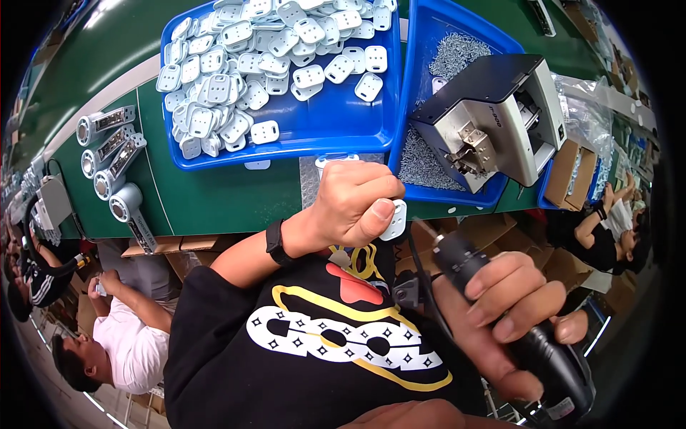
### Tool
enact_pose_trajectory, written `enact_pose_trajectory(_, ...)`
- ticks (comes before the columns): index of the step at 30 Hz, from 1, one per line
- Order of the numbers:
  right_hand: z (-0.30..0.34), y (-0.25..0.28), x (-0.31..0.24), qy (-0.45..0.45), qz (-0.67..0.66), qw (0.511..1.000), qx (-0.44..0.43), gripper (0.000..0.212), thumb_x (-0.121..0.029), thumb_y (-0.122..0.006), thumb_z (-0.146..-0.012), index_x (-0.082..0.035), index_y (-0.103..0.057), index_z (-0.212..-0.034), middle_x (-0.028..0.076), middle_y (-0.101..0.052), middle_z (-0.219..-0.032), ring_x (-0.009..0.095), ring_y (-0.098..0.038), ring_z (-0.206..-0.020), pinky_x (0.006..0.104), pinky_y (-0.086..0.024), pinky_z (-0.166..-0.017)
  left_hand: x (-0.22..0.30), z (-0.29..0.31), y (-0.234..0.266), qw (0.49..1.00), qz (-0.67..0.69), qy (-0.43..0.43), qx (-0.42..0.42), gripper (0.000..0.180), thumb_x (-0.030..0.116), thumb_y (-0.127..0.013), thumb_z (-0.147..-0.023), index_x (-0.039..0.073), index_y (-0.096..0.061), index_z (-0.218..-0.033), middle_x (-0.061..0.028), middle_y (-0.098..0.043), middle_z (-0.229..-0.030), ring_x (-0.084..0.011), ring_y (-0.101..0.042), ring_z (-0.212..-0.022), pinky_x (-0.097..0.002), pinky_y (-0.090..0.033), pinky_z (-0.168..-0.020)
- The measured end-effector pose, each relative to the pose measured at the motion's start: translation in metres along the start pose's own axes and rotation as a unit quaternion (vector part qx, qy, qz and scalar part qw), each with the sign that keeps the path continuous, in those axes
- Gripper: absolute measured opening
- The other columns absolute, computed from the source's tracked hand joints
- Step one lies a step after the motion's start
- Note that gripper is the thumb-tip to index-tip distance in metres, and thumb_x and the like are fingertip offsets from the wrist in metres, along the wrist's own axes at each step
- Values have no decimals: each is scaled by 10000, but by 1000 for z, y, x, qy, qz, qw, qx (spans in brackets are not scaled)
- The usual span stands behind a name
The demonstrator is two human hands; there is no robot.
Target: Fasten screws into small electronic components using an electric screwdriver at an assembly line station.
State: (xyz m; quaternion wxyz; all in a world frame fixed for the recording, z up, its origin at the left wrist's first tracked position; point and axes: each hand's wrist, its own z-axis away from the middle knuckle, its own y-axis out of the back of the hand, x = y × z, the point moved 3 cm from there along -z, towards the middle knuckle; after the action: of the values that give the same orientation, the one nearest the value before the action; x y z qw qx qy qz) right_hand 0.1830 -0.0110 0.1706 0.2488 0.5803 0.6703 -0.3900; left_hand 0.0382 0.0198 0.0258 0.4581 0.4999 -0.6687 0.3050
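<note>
My left hand (pixel 357 204), with a black band on its wrist, is closed over the table's front edge. Between its thumb and fingers is a small pale plate with holes (pixel 395 222). My right hand (pixel 511 307) wraps around a black electric screwdriver (pixel 461 259), whose slightly blurred bit points up and left toward the plate, apart from it. Just behind my left hand another pale piece (pixel 336 159) shows in part on a grey metallic sheet (pixel 309 182); my hand hides the rest.
A blue tray (pixel 343 118) heaped with pale plates stands behind my hands. Right of it, a second blue tray (pixel 491 196) holds loose screws (pixel 457 57) and a screw feeder (pixel 486 129). Several silver and white cylindrical parts (pixel 128 204) lie at left. Co-workers sit at both sides.
</note>
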Motion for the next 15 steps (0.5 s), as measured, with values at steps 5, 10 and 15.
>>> enact_pose_trajectory(5,-18,60,60,21,272,942,197,624,-593,-584,-953,-63,-448,-1252,87,-588,-796,196,-535,-545,347,-488,-536,5,-4,-1,1000,-6,7,1,348,291,-486,-978,51,-605,-755,-78,-528,-626,-261,-539,-502,-374,-406,-472)
enact_pose_trajectory(10,-6,39,45,-40,29,986,158,569,-570,-632,-924,-80,-518,-1192,44,-545,-737,165,-505,-538,330,-452,-562,4,-7,-2,1000,-20,-6,5,347,291,-487,-977,53,-605,-754,-77,-527,-625,-262,-540,-503,-377,-406,-472)
enact_pose_trajectory(15,3,8,-9,-24,-34,999,15,621,-472,-702,-925,-78,-408,-1303,74,-564,-772,220,-581,-617,378,-536,-603,3,1,-3,1000,-21,8,4,341,287,-488,-974,56,-603,-751,-75,-520,-620,-266,-536,-500,-380,-406,-471)
